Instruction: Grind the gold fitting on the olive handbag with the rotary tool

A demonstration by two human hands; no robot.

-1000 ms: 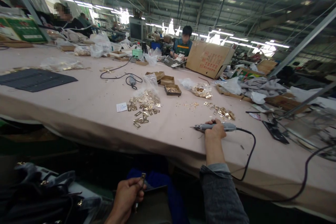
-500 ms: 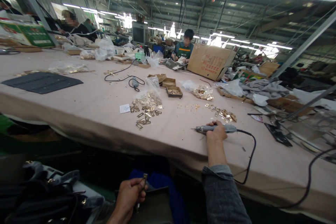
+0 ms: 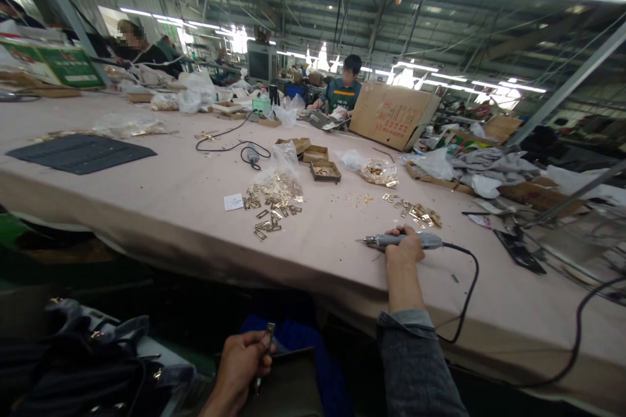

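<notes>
My right hand [image 3: 403, 250] lies on the pink-covered table [image 3: 171, 202], fingers wrapped round a grey corded electric screwdriver [image 3: 405, 240] whose tip points left. Its black cable [image 3: 467, 293] loops off the hand toward the right. Below the table's front edge my left hand [image 3: 239, 365] pinches a small brass metal clasp [image 3: 267, 333] upright over a dark piece on my lap. A pile of brass fittings [image 3: 271, 205] lies on the table ahead of me, and a smaller scatter [image 3: 415, 210] sits just beyond the screwdriver.
Small cardboard trays [image 3: 313, 159] and plastic bags of fittings sit mid-table. A second corded tool [image 3: 252, 155], a dark mat [image 3: 81, 153], a large cardboard box [image 3: 391, 114], grey cloth [image 3: 489, 166] and black bags [image 3: 83, 365] at lower left. Two people work at the far side.
The view shifted slightly; both hands keep their grips and places.
</notes>
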